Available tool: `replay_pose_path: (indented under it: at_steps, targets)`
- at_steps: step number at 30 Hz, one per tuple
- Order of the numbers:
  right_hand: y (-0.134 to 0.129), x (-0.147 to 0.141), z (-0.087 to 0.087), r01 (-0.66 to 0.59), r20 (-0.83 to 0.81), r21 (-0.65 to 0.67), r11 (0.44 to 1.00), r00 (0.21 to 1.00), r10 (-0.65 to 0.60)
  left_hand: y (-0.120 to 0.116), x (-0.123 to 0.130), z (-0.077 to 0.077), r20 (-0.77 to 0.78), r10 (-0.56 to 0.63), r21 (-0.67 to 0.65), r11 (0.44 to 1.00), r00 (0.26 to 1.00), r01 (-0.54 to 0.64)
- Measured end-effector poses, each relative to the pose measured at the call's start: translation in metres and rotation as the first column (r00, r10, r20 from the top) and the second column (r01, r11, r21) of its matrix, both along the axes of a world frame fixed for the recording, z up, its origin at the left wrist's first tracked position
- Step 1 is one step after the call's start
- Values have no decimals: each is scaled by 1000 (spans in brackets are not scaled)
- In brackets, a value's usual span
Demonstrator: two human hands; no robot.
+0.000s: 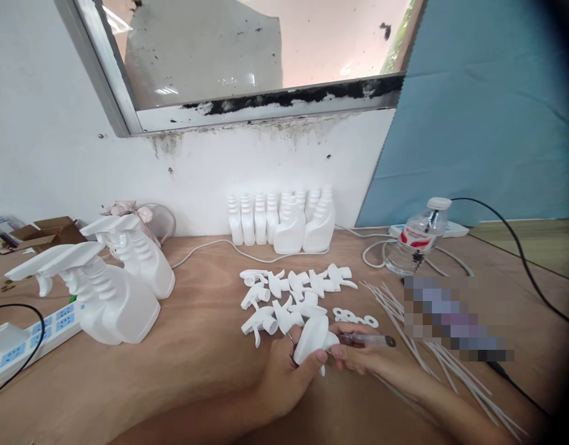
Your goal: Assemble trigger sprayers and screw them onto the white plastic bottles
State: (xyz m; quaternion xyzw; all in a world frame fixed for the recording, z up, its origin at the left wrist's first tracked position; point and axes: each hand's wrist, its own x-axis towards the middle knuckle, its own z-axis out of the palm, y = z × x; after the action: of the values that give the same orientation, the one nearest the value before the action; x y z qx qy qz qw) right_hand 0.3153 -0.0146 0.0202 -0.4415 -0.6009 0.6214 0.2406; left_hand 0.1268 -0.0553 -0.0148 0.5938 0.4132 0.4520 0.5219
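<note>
My left hand (286, 374) is closed around a white trigger spray head (313, 340), tilted above the table. My right hand (358, 355) meets it from the other side, fingertips at its round collar. Also in the right hand is a slim tool with a clear handle and a dark end (372, 340); its tip is hidden, so its kind does not show. Just beyond my hands lie several loose spray heads (298, 284) in rough rows. Small white ring washers (353, 317) are grouped to their right, and thin white dip tubes (451, 364) lie beside my right forearm.
White bottles (288, 225) without heads stand against the wall. At left are bottles fitted with spray heads (112, 296), beside a power strip (38, 340). On the right are a clear plastic bottle (416, 238), cables and a blurred-out object (455, 315). A cardboard box (52, 233) sits far left.
</note>
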Motion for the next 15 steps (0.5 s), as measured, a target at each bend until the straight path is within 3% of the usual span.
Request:
replay_pose_path:
  at_steps: [6, 12, 15]
  targets:
    - [-4, -2, 15, 31, 164, 325, 945, 982, -89, 2, 0, 1, 82, -43, -36, 998, 996, 46]
    - [-7, -3, 17, 35, 215, 294, 955, 971, -102, 5, 4, 0, 257, -198, -132, 962, 946, 237]
    - [-9, -6, 17, 61, 247, 297, 953, 959, -138, 7, 6, -2, 280, -172, -156, 963, 945, 221]
